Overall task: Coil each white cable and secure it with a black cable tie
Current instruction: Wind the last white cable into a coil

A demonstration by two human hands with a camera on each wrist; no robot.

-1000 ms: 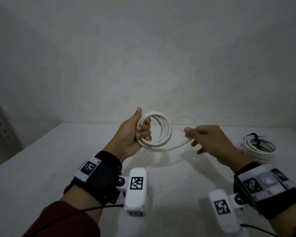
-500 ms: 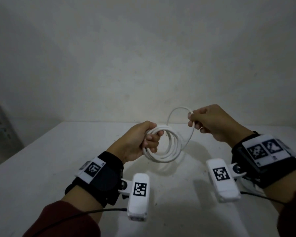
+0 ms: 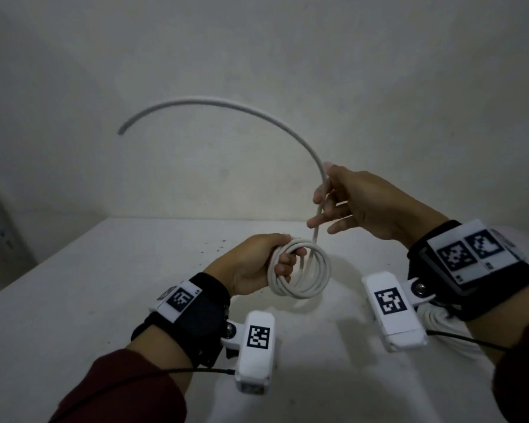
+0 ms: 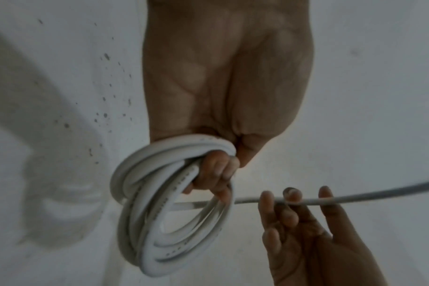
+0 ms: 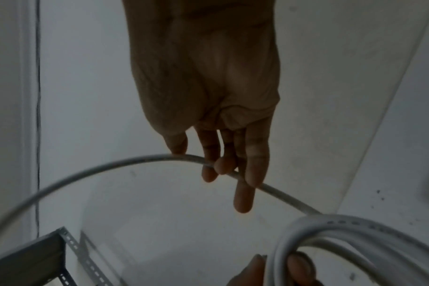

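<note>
Here, cable [image 3: 300, 270] coil within left fingers [image 3: 283, 265]

I see dark maroon sleeves [image 3: 119, 389] on both forearms, each ending at a black wrist strap [image 3: 193, 315] topped with a white plate printed with black square-code markers [image 3: 471, 254]. A white boxy camera unit [image 3: 255, 352] with its own marker juts from each strap on a screwed bracket, and a thin black cable [image 3: 165, 372] trails back from each unit.

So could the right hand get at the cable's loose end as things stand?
Probably not directly: the right hand holds the white cable mid-length, and the loose end arcs away in the air, though nothing blocks it.
</note>
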